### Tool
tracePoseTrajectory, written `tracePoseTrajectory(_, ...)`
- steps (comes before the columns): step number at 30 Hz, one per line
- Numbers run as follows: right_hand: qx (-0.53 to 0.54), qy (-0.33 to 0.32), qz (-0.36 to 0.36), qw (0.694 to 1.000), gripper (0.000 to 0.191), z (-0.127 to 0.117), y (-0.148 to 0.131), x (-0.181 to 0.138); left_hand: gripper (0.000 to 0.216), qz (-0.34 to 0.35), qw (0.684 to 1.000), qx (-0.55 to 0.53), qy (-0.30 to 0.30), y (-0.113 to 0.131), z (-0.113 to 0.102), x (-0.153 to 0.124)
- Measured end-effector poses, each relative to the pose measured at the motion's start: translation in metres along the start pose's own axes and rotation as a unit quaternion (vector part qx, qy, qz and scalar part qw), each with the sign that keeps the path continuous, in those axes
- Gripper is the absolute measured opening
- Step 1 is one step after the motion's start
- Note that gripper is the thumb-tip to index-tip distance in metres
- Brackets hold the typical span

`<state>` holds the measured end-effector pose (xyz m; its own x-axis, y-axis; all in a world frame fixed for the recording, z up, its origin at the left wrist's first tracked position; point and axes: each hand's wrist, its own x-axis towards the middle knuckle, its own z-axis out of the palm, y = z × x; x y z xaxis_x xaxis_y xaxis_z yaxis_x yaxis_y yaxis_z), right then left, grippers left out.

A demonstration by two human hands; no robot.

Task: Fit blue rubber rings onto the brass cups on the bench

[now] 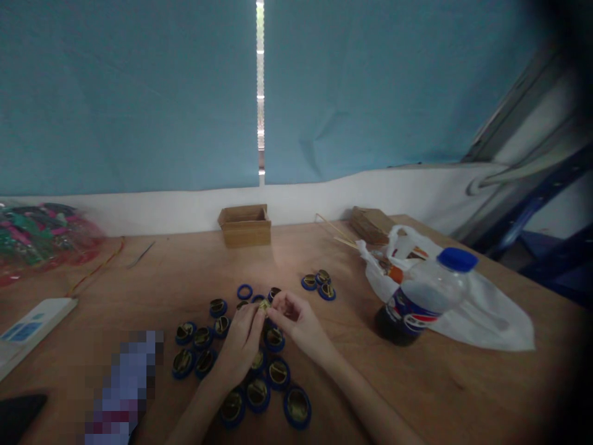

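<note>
Over the middle of the table, my left hand (pixel 241 343) pinches a small gold metal piece (pixel 264 306) between thumb and fingertips. From the other side my right hand (pixel 300 321) closes its thumb and fingers at the same piece; what lies inside its fingertips is mostly hidden. Beneath and around both hands lie several round blue-rimmed badges (pixel 257 393), their gold backs upward, most with a bar pin across them. One badge (pixel 297 406) near the front shows no clear bar. A bare blue ring (pixel 244 291) rests just beyond my hands.
Three badges (pixel 327 291) sit apart at the right. A cola bottle (pixel 417 303) stands before a white plastic bag (pixel 491 318). At the wall are an open cardboard box (pixel 245 232) and another brown box (pixel 370 224). Left lie plastic-wrapped items (pixel 41 235) and a white device (pixel 34 330).
</note>
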<state>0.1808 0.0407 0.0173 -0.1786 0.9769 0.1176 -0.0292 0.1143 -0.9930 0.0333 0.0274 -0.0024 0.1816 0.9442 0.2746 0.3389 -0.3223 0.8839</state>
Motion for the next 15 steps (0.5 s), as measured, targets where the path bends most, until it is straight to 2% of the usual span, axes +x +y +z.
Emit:
tracePoseTrajectory(5, -0.038, -0.003, -0.028, 0.999, 0.021, 0.0025, 0.0064, 0.0002, 0.031, -0.031, 0.999, -0.019, 0.003, 0.0009, -0.0013, 0.0018)
tracePoseTrajectory(15, -0.051, -0.044, 0.004, 0.998, 0.022, 0.0025, 0.0067, -0.0018, 0.033, -0.039, 0.999, -0.026, -0.004, -0.0024, 0.0001, -0.0025)
